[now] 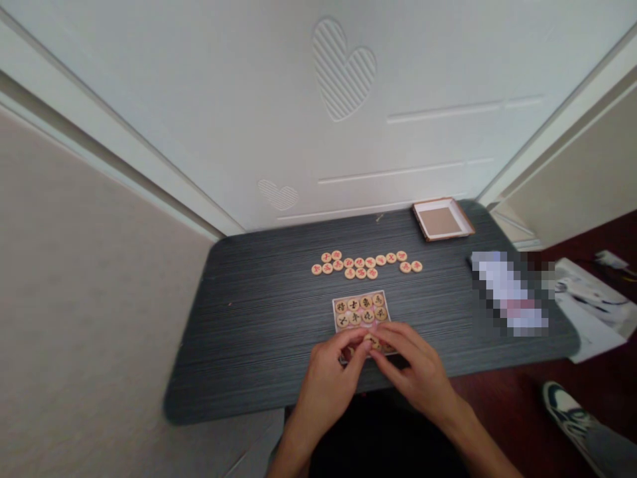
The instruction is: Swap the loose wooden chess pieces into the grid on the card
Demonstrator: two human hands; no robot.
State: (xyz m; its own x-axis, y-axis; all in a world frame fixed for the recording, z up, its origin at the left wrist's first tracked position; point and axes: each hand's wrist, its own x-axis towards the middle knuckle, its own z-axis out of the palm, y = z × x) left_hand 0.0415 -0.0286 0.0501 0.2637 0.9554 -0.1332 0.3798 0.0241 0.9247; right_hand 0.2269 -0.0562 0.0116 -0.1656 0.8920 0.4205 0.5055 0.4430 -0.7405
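Wooden disc (372, 342) between left hand (329, 368), right hand (423, 367); fingers (357, 362) bent inward.

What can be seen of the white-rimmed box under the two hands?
The shallow, rectangular box has thin, pale walls, possibly cardboard. It lies open side up on the dark table. Two far rows of four round, wooden-looking pieces with black characters show inside. The left hand and right hand partly cover its near end; contact with the rim is unclear.
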